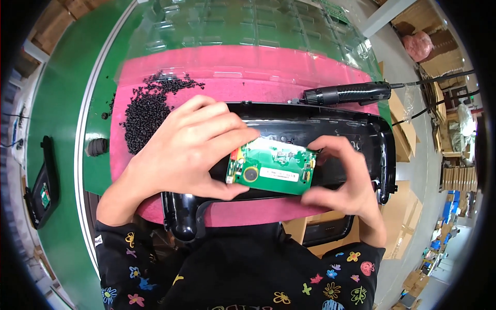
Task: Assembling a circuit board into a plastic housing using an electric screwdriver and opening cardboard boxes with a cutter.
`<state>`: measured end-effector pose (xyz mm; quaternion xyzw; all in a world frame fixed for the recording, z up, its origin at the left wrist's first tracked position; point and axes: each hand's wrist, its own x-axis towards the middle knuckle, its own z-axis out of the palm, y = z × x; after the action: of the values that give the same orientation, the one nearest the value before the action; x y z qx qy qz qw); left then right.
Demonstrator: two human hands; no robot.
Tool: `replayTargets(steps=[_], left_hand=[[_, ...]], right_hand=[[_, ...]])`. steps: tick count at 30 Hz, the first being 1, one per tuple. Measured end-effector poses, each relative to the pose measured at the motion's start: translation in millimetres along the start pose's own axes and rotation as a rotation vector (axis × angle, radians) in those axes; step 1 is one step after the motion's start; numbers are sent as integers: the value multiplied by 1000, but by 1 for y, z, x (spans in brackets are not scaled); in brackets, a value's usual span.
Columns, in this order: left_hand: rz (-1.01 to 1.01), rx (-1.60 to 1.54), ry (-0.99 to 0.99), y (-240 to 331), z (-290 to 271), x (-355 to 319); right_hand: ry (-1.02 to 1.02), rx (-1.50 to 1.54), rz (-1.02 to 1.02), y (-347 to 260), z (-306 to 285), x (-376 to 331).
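Note:
A green circuit board with a white label and a round dark part is held level between my two hands. My left hand grips its left end, thumb at the lower corner and fingers along the upper edge. Around the right end curve the fingers and thumb of my right hand. Beneath the board lies a glossy black plastic housing, its hollow side up; the hands and board cover much of its middle. The housing rests on a pink mat.
A heap of small black screws lies left of the housing. Behind it is a black electric screwdriver with a cable. Clear plastic trays stand at the back. Another black housing sits far left; cardboard is at the right.

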<state>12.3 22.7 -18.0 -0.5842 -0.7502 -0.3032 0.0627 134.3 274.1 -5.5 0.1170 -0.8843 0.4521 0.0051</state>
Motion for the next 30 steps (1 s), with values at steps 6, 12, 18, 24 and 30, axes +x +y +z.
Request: replayTargets(steps=[6,12,18,24,30], left_hand=[[-32,-58,-133,0,11,-4],[-143,16,-160,-5,23,-5],[-189,44,-194,-3,24,-5],[-206,70,-242,-4,24,-5],[-226,79,-254,-3,25,-5]], right_hand=[[9,-128,-136,26,8,-8],[115,-233,-115,42,15,5],[86,-279,-38,44,20,6],[71,-296,-6,44,23,8],[67,-298,-4,45,22,7]])
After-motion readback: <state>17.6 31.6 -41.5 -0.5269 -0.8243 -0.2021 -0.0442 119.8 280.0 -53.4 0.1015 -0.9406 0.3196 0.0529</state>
